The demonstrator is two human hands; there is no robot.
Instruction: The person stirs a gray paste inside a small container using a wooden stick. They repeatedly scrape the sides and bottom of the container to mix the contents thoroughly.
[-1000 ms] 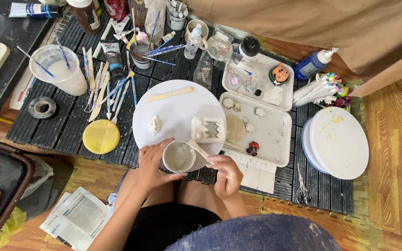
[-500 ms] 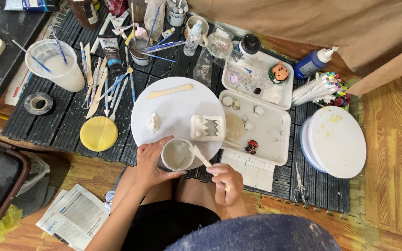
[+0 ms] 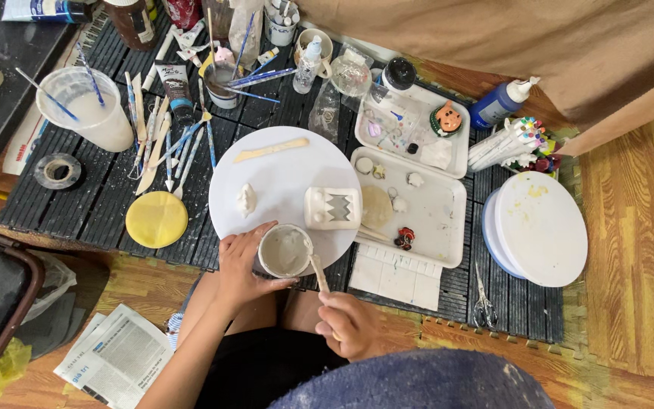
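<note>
Between both hands (image 3: pixel 240 266) sits the small cup (image 3: pixel 284 251), left-gripped.

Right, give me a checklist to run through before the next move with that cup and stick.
1. Left hand grips the small white cup by its side: ok.
2. Right hand holds the wooden stick, tip at the cup's rim: ok.
3. Cup upright, pale mix inside, none spilled around it: ok.
4. How thick the mix is: cannot tell.
5. White rectangular mould lies flat on the round white board, just beyond the cup: ok.
6. Small white figure on the board stands apart from the cup and hand: ok.
</note>
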